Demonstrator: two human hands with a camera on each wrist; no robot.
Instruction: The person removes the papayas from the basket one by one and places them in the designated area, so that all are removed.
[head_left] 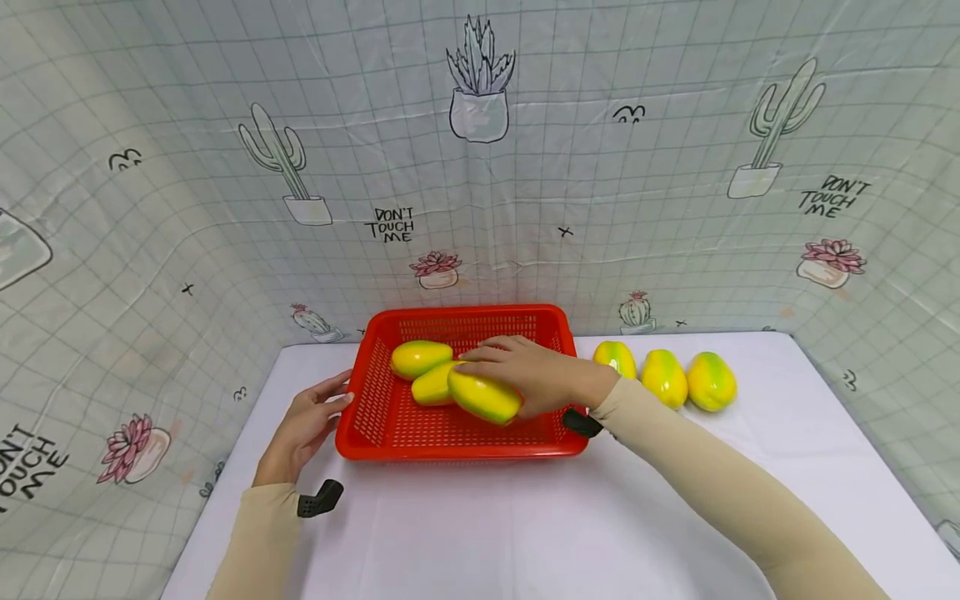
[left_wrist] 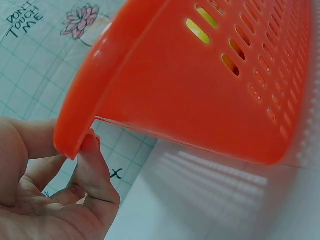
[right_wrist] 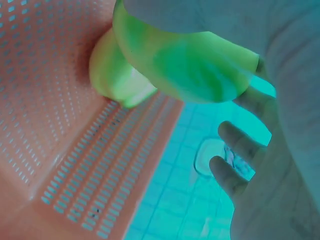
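Observation:
A red plastic basket (head_left: 457,452) with perforated walls sits on the white table. My left hand (head_left: 303,425) is at its left side; in the left wrist view the thumb and a finger (left_wrist: 92,160) pinch the basket's rim (left_wrist: 82,107). Over the basket, my right hand (head_left: 536,371) grips a yellow-green papaya (head_left: 483,396), also seen as a papaya (right_wrist: 200,70) under the palm in the right wrist view. Two more papayas lie in the basket, one papaya (head_left: 420,358) at the back left and another papaya (head_left: 431,387) partly hidden behind the held one.
Right of the basket, three papayas stand in a row: a papaya (head_left: 615,357) partly behind the right wrist, a middle papaya (head_left: 663,379) and an outer papaya (head_left: 711,381). A printed grid cloth (head_left: 525,192) rises behind the table (head_left: 435,533) and along both sides.

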